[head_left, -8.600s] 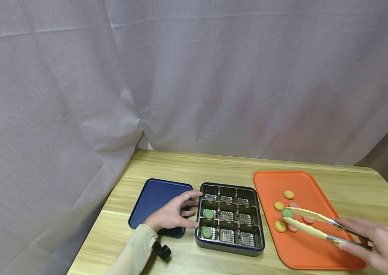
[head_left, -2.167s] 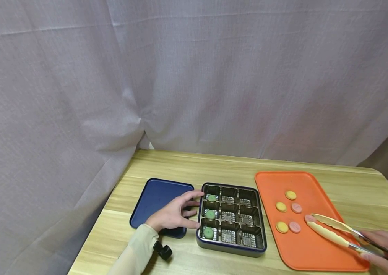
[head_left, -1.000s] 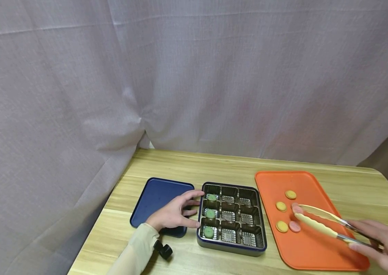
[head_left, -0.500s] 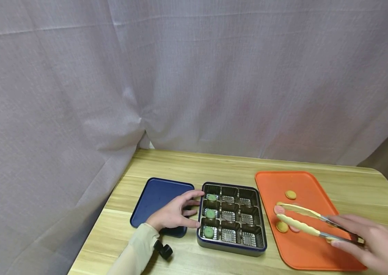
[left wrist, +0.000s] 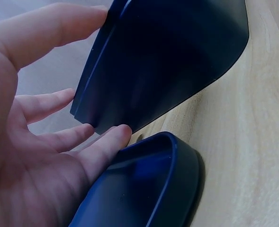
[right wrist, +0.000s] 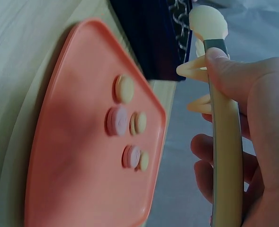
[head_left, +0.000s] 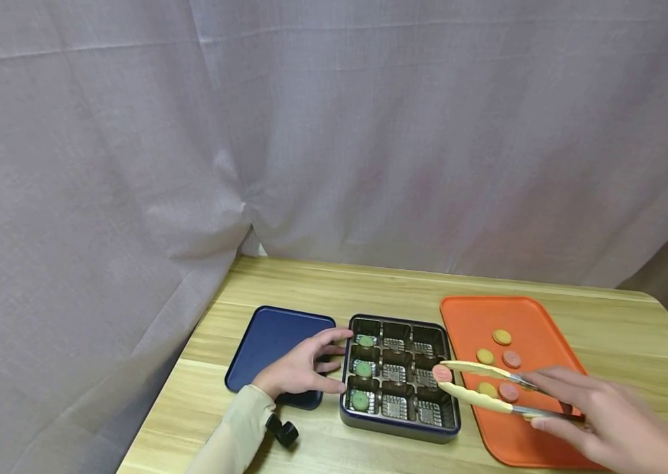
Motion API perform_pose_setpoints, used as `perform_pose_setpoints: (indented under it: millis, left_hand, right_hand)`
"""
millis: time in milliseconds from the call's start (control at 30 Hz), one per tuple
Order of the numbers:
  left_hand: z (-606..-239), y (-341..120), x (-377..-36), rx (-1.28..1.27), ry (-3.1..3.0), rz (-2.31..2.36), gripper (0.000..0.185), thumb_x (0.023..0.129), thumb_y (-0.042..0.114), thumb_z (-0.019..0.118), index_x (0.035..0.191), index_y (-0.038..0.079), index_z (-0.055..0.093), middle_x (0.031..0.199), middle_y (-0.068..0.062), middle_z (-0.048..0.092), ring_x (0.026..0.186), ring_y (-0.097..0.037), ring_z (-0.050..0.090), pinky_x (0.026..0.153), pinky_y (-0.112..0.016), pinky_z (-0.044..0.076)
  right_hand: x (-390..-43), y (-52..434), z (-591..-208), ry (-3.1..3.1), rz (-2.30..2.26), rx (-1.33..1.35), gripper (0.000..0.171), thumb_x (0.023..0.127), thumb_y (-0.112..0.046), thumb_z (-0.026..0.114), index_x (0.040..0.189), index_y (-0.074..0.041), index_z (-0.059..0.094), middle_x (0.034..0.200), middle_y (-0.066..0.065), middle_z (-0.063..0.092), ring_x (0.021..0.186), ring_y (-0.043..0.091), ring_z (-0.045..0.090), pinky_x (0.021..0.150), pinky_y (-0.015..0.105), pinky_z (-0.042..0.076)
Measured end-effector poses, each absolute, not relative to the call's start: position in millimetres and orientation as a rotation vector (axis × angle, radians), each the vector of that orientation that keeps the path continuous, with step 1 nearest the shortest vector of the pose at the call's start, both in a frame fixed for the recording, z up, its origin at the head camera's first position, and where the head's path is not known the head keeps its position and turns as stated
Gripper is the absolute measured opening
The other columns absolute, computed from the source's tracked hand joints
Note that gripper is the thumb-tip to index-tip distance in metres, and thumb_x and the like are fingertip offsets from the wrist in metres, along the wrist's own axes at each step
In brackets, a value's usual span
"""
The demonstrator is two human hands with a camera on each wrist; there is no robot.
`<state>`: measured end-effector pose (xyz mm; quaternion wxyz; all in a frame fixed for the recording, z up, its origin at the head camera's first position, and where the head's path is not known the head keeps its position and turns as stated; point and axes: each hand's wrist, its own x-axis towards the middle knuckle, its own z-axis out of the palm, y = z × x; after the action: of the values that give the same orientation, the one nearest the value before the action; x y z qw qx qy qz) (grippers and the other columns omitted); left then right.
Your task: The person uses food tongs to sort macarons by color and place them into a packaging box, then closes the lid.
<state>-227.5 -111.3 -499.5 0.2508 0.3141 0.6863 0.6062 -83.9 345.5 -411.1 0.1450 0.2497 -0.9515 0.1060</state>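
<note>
Since half a second ago your tongs point(head_left: 482, 388) have carried the pink cookie point(head_left: 442, 373) leftward off the orange tray point(head_left: 470, 316); it now hangs over the right-hand column of the compartment tin point(head_left: 399, 424), at lower centre of the head view.

Nearest you, at lower right, your right hand point(head_left: 597, 421) is curled round the tongs' handles, squeezing them so the cream tips pinch the cookie by its edges. It looks light, stiff and crumbly, so a gentle pinch across the rim should serve; more pressure may crack it.

At lower left, your left hand point(head_left: 301, 368) lies flat with relaxed fingers, fingertips touching the tin's left wall and the palm over the blue lid point(head_left: 268, 336). Just beside the sleeve sits a small black object point(head_left: 282, 431).

Further back, three green cookies point(head_left: 363, 368) fill the tin's left column. On the tray lie yellow cookies point(head_left: 502, 336) and pink ones point(head_left: 511, 359). Beyond the table point(head_left: 334, 283) hangs a grey curtain point(head_left: 334, 131).
</note>
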Motion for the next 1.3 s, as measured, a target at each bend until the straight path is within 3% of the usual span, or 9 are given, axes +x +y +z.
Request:
perform_pose_setpoints:
  millis: [300, 533, 667, 933, 1300]
  left_hand:
    - [-500.1, -112.3, -228.1, 0.876, 1.863, 1.666, 0.094, 0.084, -0.003, 0.085, 0.163, 0.004, 0.032, 0.168, -0.018, 0.031, 0.147, -0.039, 0.042, 0.119, -0.046, 0.045]
    - [-499.8, -112.3, -226.7, 0.870, 1.852, 1.666, 0.094, 0.085, -0.003, 0.084, 0.163, 0.004, 0.032, 0.168, -0.019, 0.030, 0.148, -0.039, 0.042, 0.120, -0.048, 0.044]
    - [-500.3, -111.7, -226.9, 0.871, 1.849, 1.669, 0.093, 0.086, -0.002, 0.084, 0.163, 0.004, 0.032, 0.168, -0.019, 0.029, 0.148, -0.039, 0.041, 0.120, -0.048, 0.044]
    - [-501.0, -111.6, -227.2, 0.871, 1.856, 1.660, 0.095, 0.085, -0.002, 0.085, 0.163, 0.006, 0.032, 0.169, -0.017, 0.029, 0.148, -0.037, 0.041, 0.120, -0.044, 0.045]
    - [-499.6, -109.6, -226.3, 0.888, 1.849, 1.668, 0.094, 0.085, -0.002, 0.084, 0.163, 0.004, 0.031, 0.168, -0.019, 0.029, 0.148, -0.039, 0.042, 0.120, -0.047, 0.044]
  right_hand:
    - [-86.7, 326.6, -408.1, -2.704, 0.290, 0.830, 0.063, 0.077, -0.039, 0.094, 0.135, -0.037, 0.069, 0.122, -0.019, 0.067, 0.082, -0.010, 0.053, 0.060, 0.010, 0.037]
    - [-90.7, 311.5, -409.5, -2.683, 0.301, 0.955, 0.057, 0.084, -0.042, 0.089, 0.137, -0.036, 0.068, 0.127, -0.017, 0.069, 0.105, 0.007, 0.072, 0.070, 0.007, 0.048]
    - [-92.4, 305.2, -410.8, -2.650, 0.289, 1.016, 0.056, 0.083, -0.040, 0.090, 0.136, -0.033, 0.070, 0.124, -0.020, 0.070, 0.103, 0.005, 0.070, 0.074, 0.006, 0.048]
    - [-94.7, 297.5, -411.3, -2.618, 0.255, 1.047, 0.054, 0.083, -0.041, 0.090, 0.132, -0.032, 0.071, 0.122, -0.022, 0.069, 0.097, -0.001, 0.067, 0.071, 0.008, 0.047]
    - [-95.2, 297.2, -409.1, -2.622, 0.257, 1.048, 0.063, 0.080, -0.042, 0.092, 0.137, -0.028, 0.069, 0.127, -0.015, 0.068, 0.086, -0.010, 0.062, 0.066, 0.009, 0.046]
